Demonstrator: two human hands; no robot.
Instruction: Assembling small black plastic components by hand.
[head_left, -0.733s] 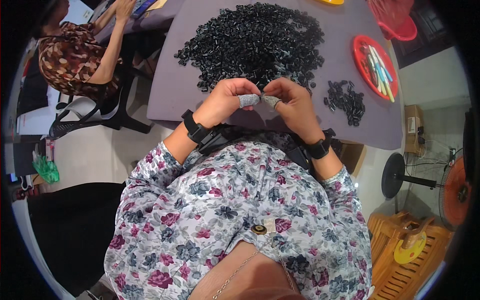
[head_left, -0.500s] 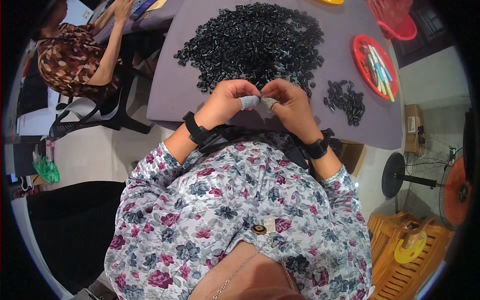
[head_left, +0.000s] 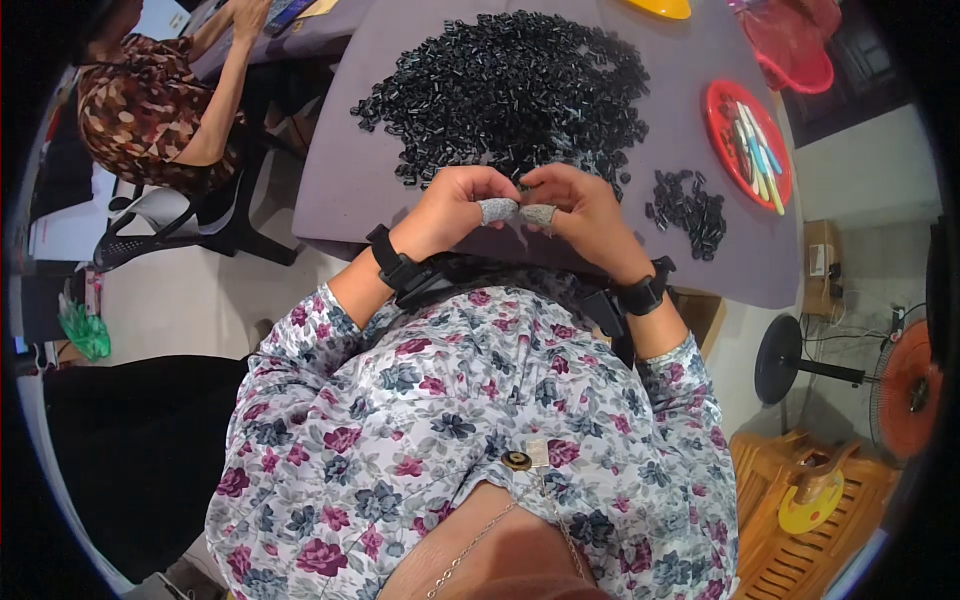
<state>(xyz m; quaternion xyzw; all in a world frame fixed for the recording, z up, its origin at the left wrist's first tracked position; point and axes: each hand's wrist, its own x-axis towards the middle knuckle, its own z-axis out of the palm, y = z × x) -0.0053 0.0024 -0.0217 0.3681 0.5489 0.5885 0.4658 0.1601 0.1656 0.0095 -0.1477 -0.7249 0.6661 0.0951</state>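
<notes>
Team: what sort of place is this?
Likely a small hand-work room, perhaps in a home: a big heap of small black pieces on a grey-purple table, with another person seated nearby.

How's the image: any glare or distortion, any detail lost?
Head view, rim: corners black, straight lines bent, the table edge bowed. Head view, center: small glints on the pile of black pieces; anything between the fingers is too small to make out.

Floral white shirt (head_left: 455, 425) with dark button (head_left: 516, 460); near the button, silver chain (head_left: 497, 520); beyond it, black wrist straps (head_left: 390, 260), grey thumb covers (head_left: 497, 211).
</notes>
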